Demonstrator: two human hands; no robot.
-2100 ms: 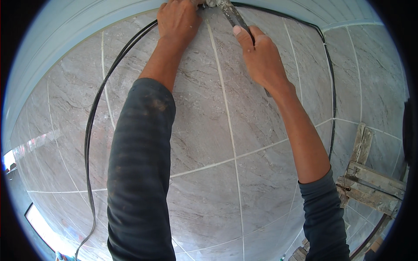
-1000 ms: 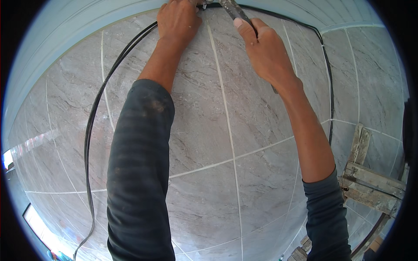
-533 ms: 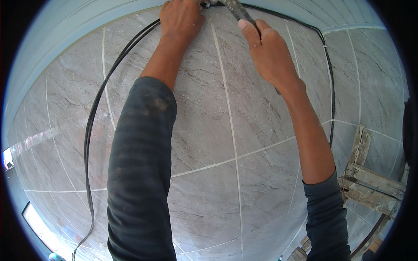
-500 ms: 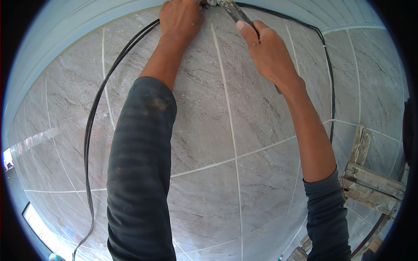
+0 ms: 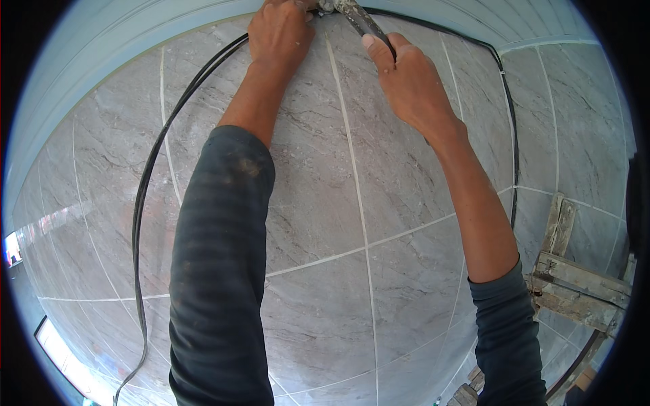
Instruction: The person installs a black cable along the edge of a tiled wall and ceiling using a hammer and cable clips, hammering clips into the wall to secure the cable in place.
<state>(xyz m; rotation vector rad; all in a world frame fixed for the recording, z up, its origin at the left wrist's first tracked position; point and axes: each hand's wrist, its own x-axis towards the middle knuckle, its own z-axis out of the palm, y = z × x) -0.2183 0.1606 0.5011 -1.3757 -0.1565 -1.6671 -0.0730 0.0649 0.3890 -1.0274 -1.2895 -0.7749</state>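
Up at the top edge of the view, my left hand [image 5: 279, 30] is closed against the tiled wall, right where the black cables [image 5: 145, 172] run beneath it. Its fingertips are partly cut off, so what they pinch is hidden. My right hand [image 5: 416, 81] is wrapped round the dark, paint-spattered handle of a hammer [image 5: 362, 20], thumb along the shaft. The hammer's head lies close beside my left fingers, partly out of view. From there the cable continues right along the top of the tiles.
Grey marbled tiles [image 5: 311, 210] with pale joints cover the wall. A light panelled ceiling [image 5: 135, 54] borders it above. Loose cable hangs down on the left. Rough wooden boards [image 5: 582, 291] stand at the lower right, and a bright opening [image 5: 61, 348] shows at lower left.
The hammer and my right hand have shifted slightly up and left. My left hand stays at nearly the same place on the cables.
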